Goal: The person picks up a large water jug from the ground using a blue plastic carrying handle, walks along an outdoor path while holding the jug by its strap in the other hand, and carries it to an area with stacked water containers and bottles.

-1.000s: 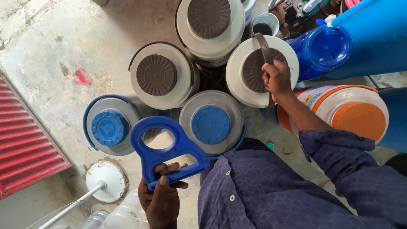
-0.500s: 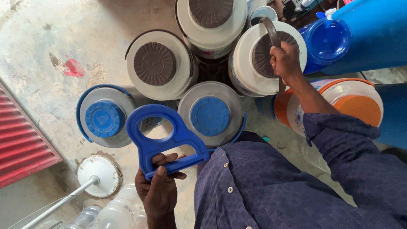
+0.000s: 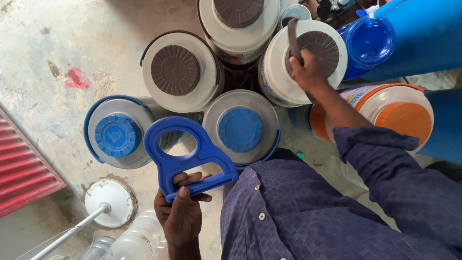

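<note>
Hands on handle and strap among clustered jugs

Head view. Fingers of the left hand [image 3: 182, 212] were curled shut around the lower bar of a blue plastic carry handle [image 3: 185, 156], thumb on top, holding it flat just above the floor [image 3: 43, 58] and close to the person's shirt. The handle's ring end overlapped the gap between two blue-capped jugs: one at the left [image 3: 117, 132], one at the centre [image 3: 240, 127]. The right hand [image 3: 308, 72] reached forward, fingers closed on a dark strap [image 3: 292, 36] that rose from the top of a white jug with a brown cap [image 3: 303, 62]; the hand rested on that cap.

The jugs stood packed, touching or nearly so, leaving little room between them. Open concrete lay to the left, with a red paint spot. Another brown-capped jug [image 3: 179, 71] stood behind the blue-capped pair, a third [image 3: 239, 24] farther back. An orange-lidded jug [image 3: 394, 118] sat under the right forearm, beside a blue drum [image 3: 423, 33]. A red corrugated sheet [image 3: 21, 168] bordered the left edge; a white disc on a rod [image 3: 109, 202] and clear bottles [image 3: 130, 240] lay near the left hand.
</note>
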